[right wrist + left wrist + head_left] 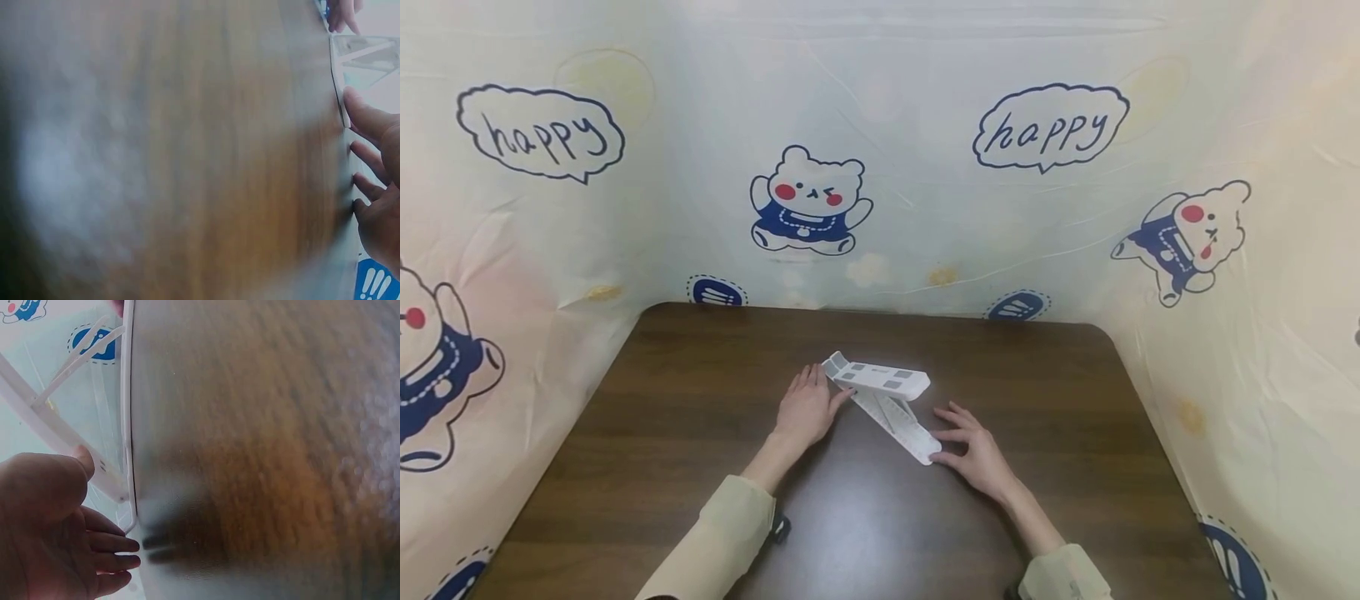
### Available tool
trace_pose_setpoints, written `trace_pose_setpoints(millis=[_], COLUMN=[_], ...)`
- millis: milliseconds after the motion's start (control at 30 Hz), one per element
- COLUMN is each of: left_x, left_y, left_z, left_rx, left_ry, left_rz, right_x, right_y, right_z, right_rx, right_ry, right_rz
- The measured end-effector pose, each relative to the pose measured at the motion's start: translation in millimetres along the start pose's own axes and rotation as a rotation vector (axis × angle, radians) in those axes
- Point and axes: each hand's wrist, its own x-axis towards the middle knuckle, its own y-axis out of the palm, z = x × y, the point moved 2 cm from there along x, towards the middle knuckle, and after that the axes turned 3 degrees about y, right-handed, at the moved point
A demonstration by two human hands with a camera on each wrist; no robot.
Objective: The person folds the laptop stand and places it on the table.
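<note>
A white folding stand (883,379) with grey pads stands propped in a wedge on the table. Its upper plate (69,444) slants up from the hinged end, and thin struts (75,365) join it to the flat base (898,425). My left hand (805,408) is at the hinged end, fingers extended along one side and thumb at the other; in the left wrist view the thumb overlaps the plate. At the base's near right end is my right hand (981,458), thumb tip right at the edge and fingers spread beside it, fingertips low at the tabletop.
The dark brown wooden table (700,467) has rounded far corners. A pale cloth (917,225) printed with bears and "happy" bubbles hangs behind it and on both sides. Light sleeves (715,533) cover the forearms.
</note>
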Motion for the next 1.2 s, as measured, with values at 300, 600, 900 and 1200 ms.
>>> trace_pose_setpoints(millis=[300, 600, 900, 1200], left_x=[0.4, 6.6, 0.8, 0.9], left_y=[1.8, 3.5, 7.5, 12.7], left_z=[3.3, 10.0, 6.5, 8.3], left_rx=[-0.012, 0.032, 0.044, 0.037], left_ry=[0.024, 0.071, 0.116, 0.132], left_rz=[0.008, 0.005, 0.115, 0.118], right_x=[-2, -4, -2, -3], right_y=[9, 10, 7, 9], right_z=[-10, 3, 11, 12], right_rx=[0.021, -0.025, -0.052, -0.082], right_ry=[-0.144, -0.098, -0.006, 0.017], right_rz=[-0.066, -0.018, 0.055, 0.091])
